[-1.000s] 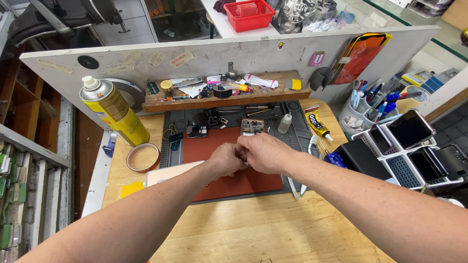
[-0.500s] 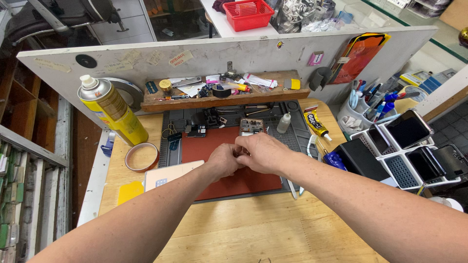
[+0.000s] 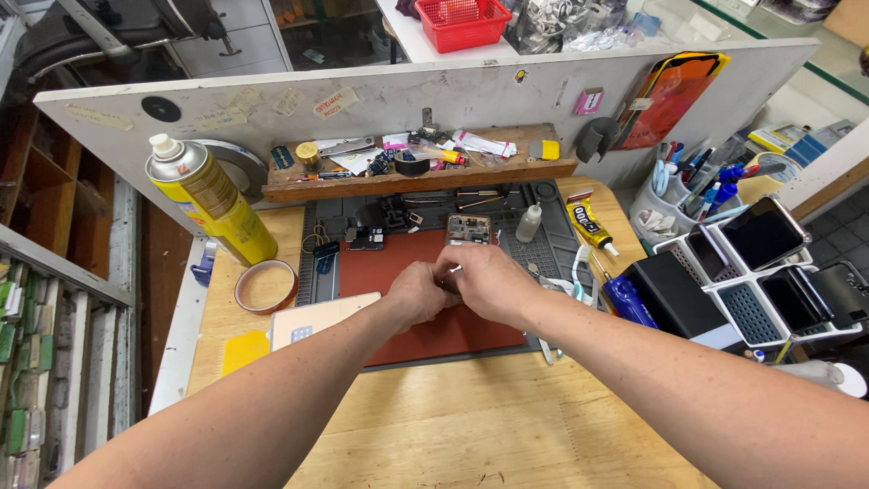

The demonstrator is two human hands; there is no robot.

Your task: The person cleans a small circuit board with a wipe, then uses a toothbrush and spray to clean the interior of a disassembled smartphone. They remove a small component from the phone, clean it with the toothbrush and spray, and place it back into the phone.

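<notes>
Both of my hands meet over the red work mat (image 3: pixel 389 272) in the middle of the bench. My left hand (image 3: pixel 415 295) is curled with its fingertips pressed against my right hand (image 3: pixel 484 282). Together they pinch a small part (image 3: pixel 451 269); only a pale sliver of it shows between the fingers, and the rest is hidden. Just beyond the hands an opened phone body (image 3: pixel 469 228) lies on the mat's far edge. A pale flat phone panel (image 3: pixel 317 319) rests to the left of my left wrist.
A yellow spray can (image 3: pixel 210 201) and a tape ring (image 3: pixel 265 286) stand at left. A wooden shelf (image 3: pixel 416 177) with clutter runs along the back wall. A glue tube (image 3: pixel 585 225), small white bottle (image 3: pixel 529 222), blue bottle (image 3: pixel 626 301), pen cup (image 3: pixel 683 195) and phone racks (image 3: pixel 769 272) crowd the right.
My hands stay joined over the red mat and have barely shifted; the fingers work slightly on the small part.
</notes>
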